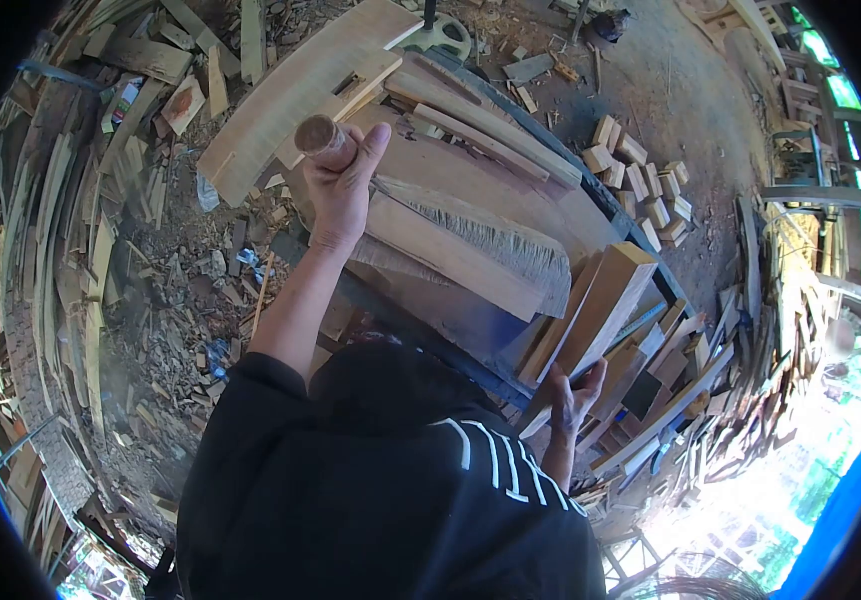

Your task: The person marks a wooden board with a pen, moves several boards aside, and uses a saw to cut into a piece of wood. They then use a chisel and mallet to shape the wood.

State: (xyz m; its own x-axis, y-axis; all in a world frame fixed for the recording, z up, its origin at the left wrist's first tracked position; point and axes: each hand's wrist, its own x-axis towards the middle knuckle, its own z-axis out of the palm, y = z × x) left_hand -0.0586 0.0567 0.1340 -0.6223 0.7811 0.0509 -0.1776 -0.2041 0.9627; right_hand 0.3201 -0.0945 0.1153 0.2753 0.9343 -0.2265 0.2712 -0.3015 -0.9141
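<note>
My left hand (pixel 342 190) is raised over the workbench (pixel 520 190), closed around a thick round wooden handle (pixel 324 143) whose blunt end points up; its far end is hidden. Below it on the bench lies a long flat wooden board (pixel 450 250), beside a strip with a ragged, fringed edge (pixel 490 235). At the bench's near right corner, my right hand (pixel 572 402) has its thumb and fingers around the near end of a thick squared wooden block (pixel 605 305). A thinner wood piece (pixel 560 325) stands close along the block's left side.
A wide curved plank (pixel 310 85) lies across the bench's far left end. Cut wooden blocks (pixel 645 185) are heaped on the ground beyond the bench. Scrap wood (pixel 60 220) and offcuts cover the left side, with more stacked lumber (pixel 670 380) at right.
</note>
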